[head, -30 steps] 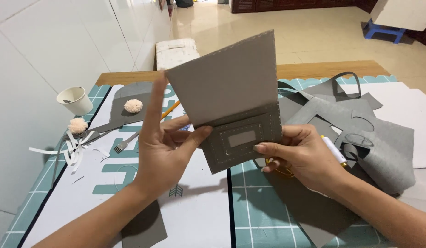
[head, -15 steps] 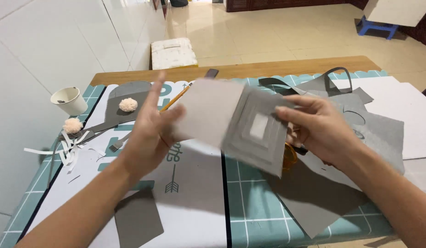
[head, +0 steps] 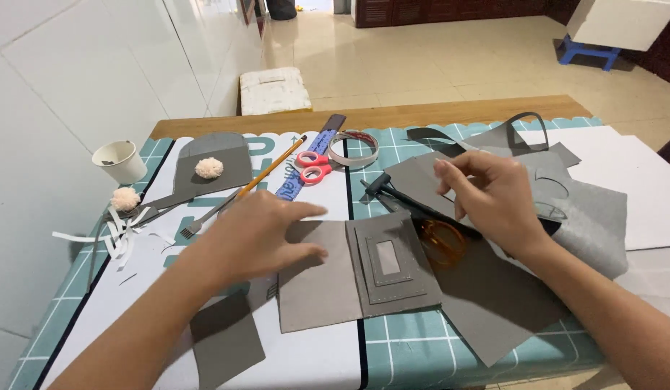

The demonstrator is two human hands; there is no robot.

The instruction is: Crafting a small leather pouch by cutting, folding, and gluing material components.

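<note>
Both bare forearms come in from the bottom of the view, angled toward the middle. The left hand [head: 259, 235] is palm down and flat, fingers stretched out together pointing right, thumb tucked along the lower edge, wrist pretty much straight. The right hand [head: 490, 198] sits higher and further out, raised a bit, back of the hand facing up, fingers curled loosely inward with the tips pointing left, nothing pinched in them. The two hands are well apart, not touching.
</note>
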